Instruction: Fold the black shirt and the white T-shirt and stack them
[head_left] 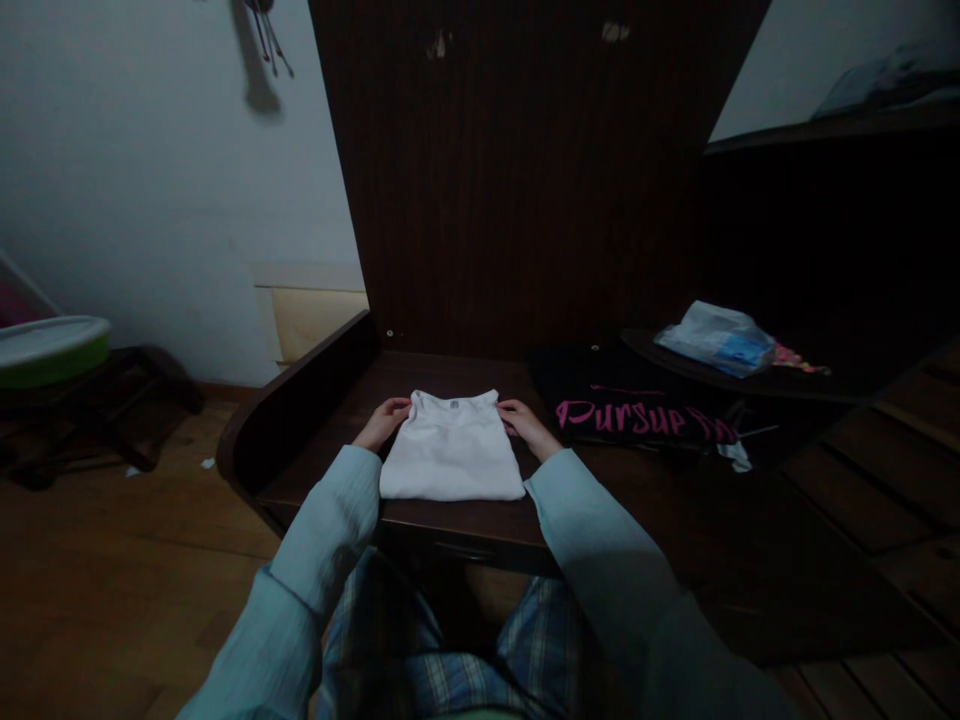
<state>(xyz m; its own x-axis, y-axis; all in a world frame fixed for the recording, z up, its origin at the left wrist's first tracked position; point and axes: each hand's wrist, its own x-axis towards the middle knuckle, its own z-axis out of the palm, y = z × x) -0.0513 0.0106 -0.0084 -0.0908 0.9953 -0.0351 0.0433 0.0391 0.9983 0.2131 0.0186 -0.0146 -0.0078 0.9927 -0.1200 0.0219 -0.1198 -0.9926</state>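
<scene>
A white T-shirt (452,455), folded into a neat block, lies flat on the dark wooden desk (465,515) with its neckline facing away from me. My left hand (384,422) is at its upper left corner, fingers closed on the edge of the cloth by the shoulder. At the opposite shoulder, my right hand (526,425) pinches the upper right corner in the same way. The fingertips of both hands are partly tucked against the fabric.
Black cloth with pink lettering (645,418) lies to the right on the desk. Above it, a small shelf (795,383) bears a plastic bag (716,338). A raised side panel (300,385) bounds the desk at left. Farther left, a green-and-white basin (56,352) rests on a dark stool.
</scene>
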